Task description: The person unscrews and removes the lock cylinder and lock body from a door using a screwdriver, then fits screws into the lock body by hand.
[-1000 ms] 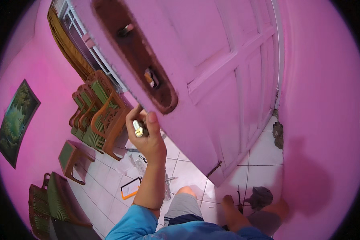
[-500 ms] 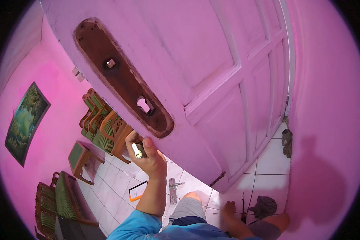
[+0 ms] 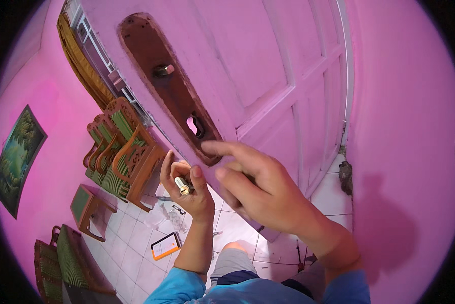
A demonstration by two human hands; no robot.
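Note:
A pink panelled door (image 3: 258, 61) stands in front of me, with a long, rounded brown recess (image 3: 174, 96) near its edge. Inside the recess are an upper hole (image 3: 163, 70) and a keyhole-shaped cutout (image 3: 192, 125), through which pink light shows. My left hand (image 3: 197, 201), below the recess, is closed around a brass-faced lock cylinder (image 3: 183, 186) with its key slot facing me. My right hand (image 3: 268, 192) is raised by the recess's lower end, index finger stretched out and thumb apart. Nothing shows in it, though its lower fingers are curled and partly hidden.
Carved wooden chairs with green striped cushions (image 3: 118, 169) and a small table (image 3: 83, 207) stand at the left. An orange-edged box (image 3: 166, 246) lies on the tiled floor (image 3: 131, 238), near plastic packaging (image 3: 174, 218). A pink wall (image 3: 399, 126) rises at the right.
My right hand has come up from beside my leg to the door's recess. The door appears turned, showing more of the room past its edge. My left hand keeps the lock cylinder.

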